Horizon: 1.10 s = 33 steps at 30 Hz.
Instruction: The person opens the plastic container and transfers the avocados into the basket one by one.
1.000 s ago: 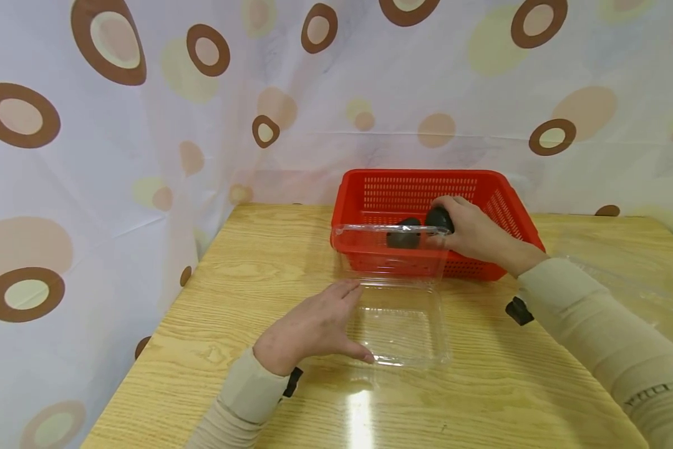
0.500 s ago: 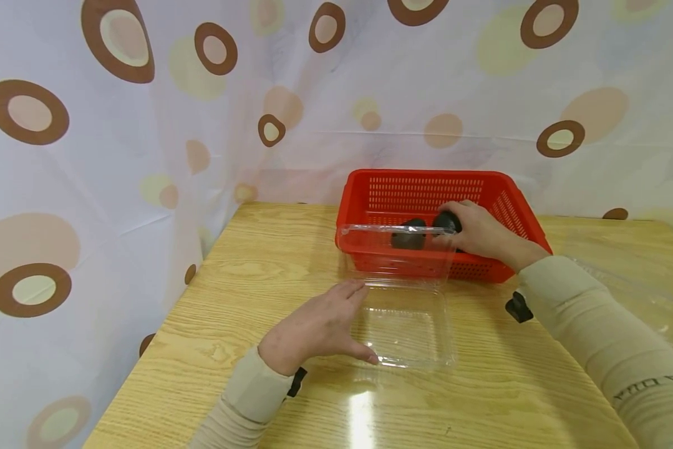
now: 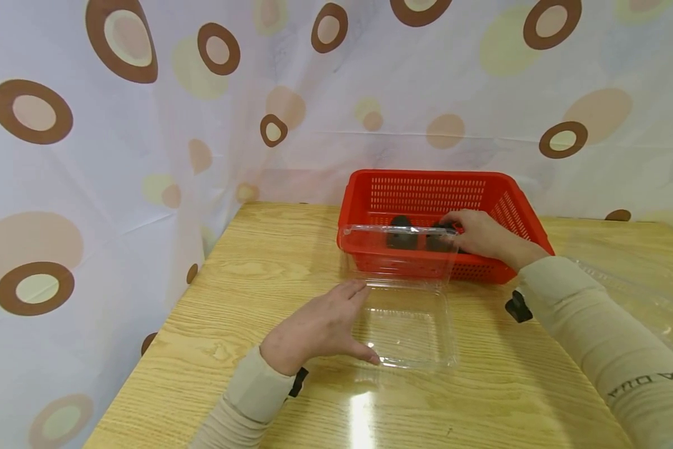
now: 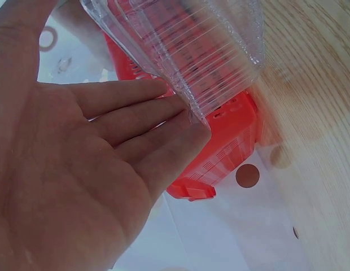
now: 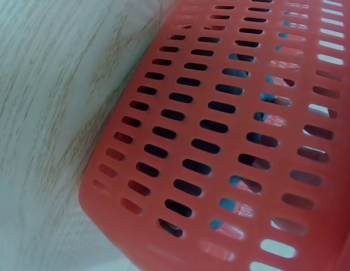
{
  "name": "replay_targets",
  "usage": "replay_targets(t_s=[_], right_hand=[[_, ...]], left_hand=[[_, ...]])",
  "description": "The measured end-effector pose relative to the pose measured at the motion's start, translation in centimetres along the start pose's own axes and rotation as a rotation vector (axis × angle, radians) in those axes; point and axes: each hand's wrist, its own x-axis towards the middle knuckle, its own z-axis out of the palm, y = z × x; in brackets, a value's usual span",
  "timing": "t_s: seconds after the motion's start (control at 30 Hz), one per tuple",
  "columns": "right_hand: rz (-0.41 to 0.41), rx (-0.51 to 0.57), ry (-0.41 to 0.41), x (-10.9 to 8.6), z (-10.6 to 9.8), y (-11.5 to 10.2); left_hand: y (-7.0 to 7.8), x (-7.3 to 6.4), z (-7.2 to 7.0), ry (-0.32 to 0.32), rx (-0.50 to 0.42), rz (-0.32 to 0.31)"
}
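A clear plastic clamshell box (image 3: 403, 337) lies on the table, its lid raised toward the basket. Along the box's left side rests my left hand (image 3: 319, 327), thumb by the front edge and fingers by the hinge. In the left wrist view, the straight fingers (image 4: 175, 152) touch the clear plastic. My right hand (image 3: 482, 236) reaches into the red basket (image 3: 426, 193), its fingers curled over a dark avocado (image 3: 438, 242), partly seen through the lid. Another dark avocado (image 3: 401, 234) lies to its left. The basket's wall (image 5: 192, 130) hides the right hand in the right wrist view.
More clear plastic packaging (image 3: 634, 280) lies at the right of the wooden table (image 3: 246, 268). A patterned cloth (image 3: 336, 93) hangs behind and along the left side. The raised lid stands in front of the basket's near wall.
My right hand has lowered deeper into the basket with the avocado, and the other avocado has turned slightly. My left hand stays by the box. The head view has shifted slightly.
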Motion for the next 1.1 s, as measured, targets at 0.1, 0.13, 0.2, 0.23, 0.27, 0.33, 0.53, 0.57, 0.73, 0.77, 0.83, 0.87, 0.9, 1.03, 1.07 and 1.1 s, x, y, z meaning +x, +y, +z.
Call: replay_targets(t_s=[0.1, 0.13, 0.2, 0.23, 0.27, 0.33, 0.53, 0.57, 0.73, 0.77, 0.83, 0.87, 0.9, 1.03, 1.07, 1.1], right_hand=[[-0.008, 0.006, 0.037, -0.2, -0.1, 0.1], [-0.012, 0.005, 0.053, -0.3, -0.1, 0.0], [-0.028, 0.0, 0.088, -0.5, -0.2, 0.0], [-0.036, -0.004, 0.103, -0.7, -0.3, -0.1], [-0.045, -0.009, 0.119, -0.8, -0.4, -0.2], [-0.062, -0.021, 0.147, -1.2, -0.6, -0.4], [-0.079, -0.031, 0.178, -2.5, -0.9, -0.6], [-0.082, -0.035, 0.184, -2.8, -0.9, -0.7], [-0.083, -0.041, 0.239, -4.4, -1.0, -1.0], [-0.078, -0.035, 0.248, -4.8, -1.0, -1.1], [-0.065, -0.021, 0.258, -5.6, -1.1, -1.3], [-0.059, -0.015, 0.259, -6.0, -1.1, -1.4], [-0.052, -0.008, 0.26, -6.3, -1.1, -1.5], [-0.053, 0.009, 0.276, -7.7, -1.0, -2.0], [-0.057, 0.014, 0.283, -7.9, -1.0, -2.1], [-0.061, 0.023, 0.289, -8.3, -0.9, -2.3]], left_hand=[[0.1, 0.1, 0.1, -0.002, -0.001, -0.002], [0.1, 0.1, 0.1, -0.003, -0.001, -0.002], [0.2, 0.2, 0.1, -0.003, -0.001, -0.004], [0.2, 0.2, 0.1, -0.004, -0.001, -0.005], [0.2, 0.2, 0.1, -0.005, 0.0, -0.005], [0.3, 0.1, 0.0, -0.005, 0.002, -0.005], [0.5, 0.1, 0.1, -0.001, 0.016, -0.002], [0.5, 0.1, 0.1, -0.001, 0.017, -0.003], [0.5, 0.1, 0.2, -0.001, 0.013, 0.0], [0.5, 0.2, 0.3, -0.001, 0.012, 0.0], [0.5, 0.2, 0.2, -0.004, 0.009, -0.003], [0.5, 0.2, 0.2, -0.001, 0.01, -0.001], [0.5, 0.2, 0.2, -0.004, 0.009, -0.003], [0.4, 0.1, 0.1, -0.002, 0.001, -0.005], [0.4, 0.1, 0.1, 0.0, 0.002, -0.004], [0.4, 0.1, 0.1, -0.001, 0.0, -0.004]])
